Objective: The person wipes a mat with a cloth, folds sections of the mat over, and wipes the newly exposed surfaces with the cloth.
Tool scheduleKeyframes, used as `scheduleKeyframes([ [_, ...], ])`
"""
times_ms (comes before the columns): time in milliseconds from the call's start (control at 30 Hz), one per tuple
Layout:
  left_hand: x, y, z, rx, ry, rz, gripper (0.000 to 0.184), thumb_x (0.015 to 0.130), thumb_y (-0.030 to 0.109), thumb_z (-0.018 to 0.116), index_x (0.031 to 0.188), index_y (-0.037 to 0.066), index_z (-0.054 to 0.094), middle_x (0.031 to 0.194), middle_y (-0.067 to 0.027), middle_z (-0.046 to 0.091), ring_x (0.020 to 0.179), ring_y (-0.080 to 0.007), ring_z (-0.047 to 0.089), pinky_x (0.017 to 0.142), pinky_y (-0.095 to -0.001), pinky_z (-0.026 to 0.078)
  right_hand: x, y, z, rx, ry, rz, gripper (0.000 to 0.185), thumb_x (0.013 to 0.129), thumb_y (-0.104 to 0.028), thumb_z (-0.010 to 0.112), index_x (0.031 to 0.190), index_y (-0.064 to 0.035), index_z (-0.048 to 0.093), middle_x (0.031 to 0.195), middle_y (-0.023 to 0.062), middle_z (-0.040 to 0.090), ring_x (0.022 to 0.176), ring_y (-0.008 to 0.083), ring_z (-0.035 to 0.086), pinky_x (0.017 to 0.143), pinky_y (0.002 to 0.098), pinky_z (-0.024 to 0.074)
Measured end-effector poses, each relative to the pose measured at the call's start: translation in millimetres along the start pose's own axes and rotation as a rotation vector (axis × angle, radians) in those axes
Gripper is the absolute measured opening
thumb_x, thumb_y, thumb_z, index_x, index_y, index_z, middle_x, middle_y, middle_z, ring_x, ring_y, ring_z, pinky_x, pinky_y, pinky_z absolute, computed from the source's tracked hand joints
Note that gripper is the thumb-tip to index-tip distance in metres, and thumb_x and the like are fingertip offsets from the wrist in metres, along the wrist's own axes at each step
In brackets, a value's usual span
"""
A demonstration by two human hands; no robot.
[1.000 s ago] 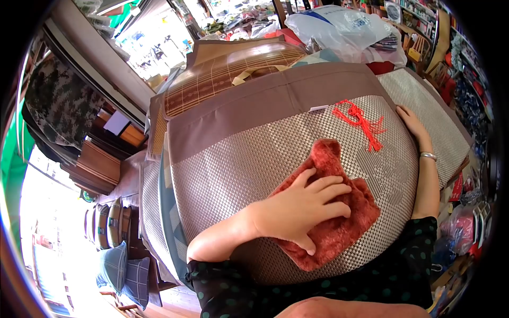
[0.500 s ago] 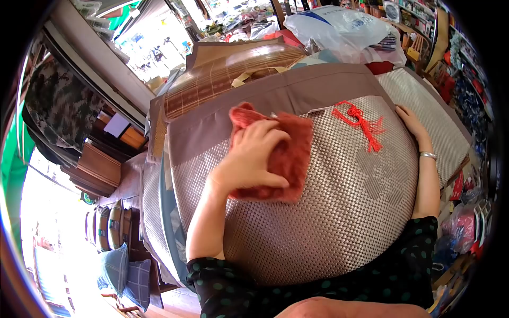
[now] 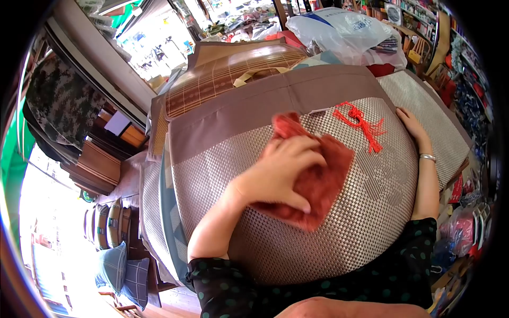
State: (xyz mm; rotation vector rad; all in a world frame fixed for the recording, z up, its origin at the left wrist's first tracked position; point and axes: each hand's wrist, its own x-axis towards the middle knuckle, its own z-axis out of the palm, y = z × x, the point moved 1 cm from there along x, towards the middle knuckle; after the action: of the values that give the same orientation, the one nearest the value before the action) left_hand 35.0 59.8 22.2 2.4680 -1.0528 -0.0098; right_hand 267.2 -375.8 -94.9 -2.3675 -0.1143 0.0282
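A fuzzy red cloth [image 3: 331, 169] lies bunched on a woven silver-brown mat [image 3: 297, 249] with a wide plain brown border. On top of it is my left hand [image 3: 281, 172], thumb and fingers bent into the cloth and gripping it. My right hand [image 3: 413, 126], with a bracelet at the wrist, rests at the mat's right edge; its fingers are stretched out and hold nothing. Between the two hands, a red knotted cord with tassels [image 3: 363, 127] lies on the weave.
Beyond the mat are brown slatted mats [image 3: 212, 79] and a large plastic bag [image 3: 344, 34]. Another woven mat [image 3: 440, 116] sits to the right. Down at the left stand blue cushions [image 3: 119, 270], and a camouflage cloth [image 3: 58, 100] hangs above. Shelves of goods line the right.
My left hand has slid right and a little nearer to me over the mat, taking the red cloth along. The cloth has turned somewhat. My right hand stays in place.
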Motion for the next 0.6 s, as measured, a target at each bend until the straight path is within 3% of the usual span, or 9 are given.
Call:
scheduleKeyframes([
  [133, -14.3, -36.2, -18.5, 0.133, 0.138, -0.229, 0.084, 0.06, 0.045, 0.085, 0.131, 0.015, 0.052, 0.147, -0.0155, 0.037, 0.138, -0.0376, 0.033, 0.114, -0.0528, 0.022, -9.8, -13.6, 1.0, 0.033, 0.008, 0.072, 0.062, 0.098, -0.047, 0.048, 0.141, -0.0025, 0.05, 0.14, 0.0178, 0.054, 0.126, 0.028, 0.054, 0.107, 0.0338, 0.0387],
  [267, -13.9, -29.1, -14.2, 0.18, 0.159, -0.247, 0.084, 0.06, 0.044, 0.084, 0.131, 0.014, 0.052, 0.146, -0.0159, 0.038, 0.138, -0.0383, 0.033, 0.114, -0.0529, 0.022, -13.1, -18.0, 1.6, 0.046, 0.019, 0.067, 0.062, 0.098, -0.047, 0.049, 0.141, -0.0023, 0.05, 0.139, 0.0178, 0.055, 0.126, 0.0277, 0.054, 0.107, 0.0337, 0.0392],
  [333, -7.8, -5.1, -5.9, 0.144, 0.117, -0.175, 0.083, 0.06, 0.044, 0.084, 0.131, 0.014, 0.052, 0.145, -0.0161, 0.038, 0.138, -0.0384, 0.032, 0.114, -0.0524, 0.022, -8.0, -12.2, 1.7, 0.05, 0.009, 0.047, 0.061, 0.098, -0.046, 0.049, 0.14, -0.0016, 0.05, 0.139, 0.0181, 0.055, 0.125, 0.0282, 0.054, 0.106, 0.0338, 0.0394],
  [467, 9.4, 40.5, 32.4, -0.029, -0.02, 0.203, 0.081, 0.063, 0.049, 0.082, 0.13, 0.016, 0.052, 0.146, -0.0169, 0.037, 0.139, -0.0378, 0.031, 0.112, -0.0601, 0.018, -1.7, -3.0, 0.9, 0.012, -0.007, -0.015, 0.061, 0.098, -0.046, 0.048, 0.14, -0.0007, 0.05, 0.138, 0.0189, 0.055, 0.126, 0.0287, 0.054, 0.106, 0.034, 0.0394],
  [600, 9.5, 48.5, 42.6, -0.097, -0.094, 0.259, 0.081, 0.064, 0.051, 0.081, 0.131, 0.018, 0.052, 0.148, -0.0174, 0.035, 0.14, -0.038, 0.029, 0.111, -0.0624, 0.015, -0.5, -2.4, 0.0, -0.015, 0.0, -0.011, 0.063, 0.098, -0.046, 0.048, 0.14, 0.0003, 0.05, 0.138, 0.0195, 0.055, 0.126, 0.0294, 0.054, 0.106, 0.0343, 0.0394],
])
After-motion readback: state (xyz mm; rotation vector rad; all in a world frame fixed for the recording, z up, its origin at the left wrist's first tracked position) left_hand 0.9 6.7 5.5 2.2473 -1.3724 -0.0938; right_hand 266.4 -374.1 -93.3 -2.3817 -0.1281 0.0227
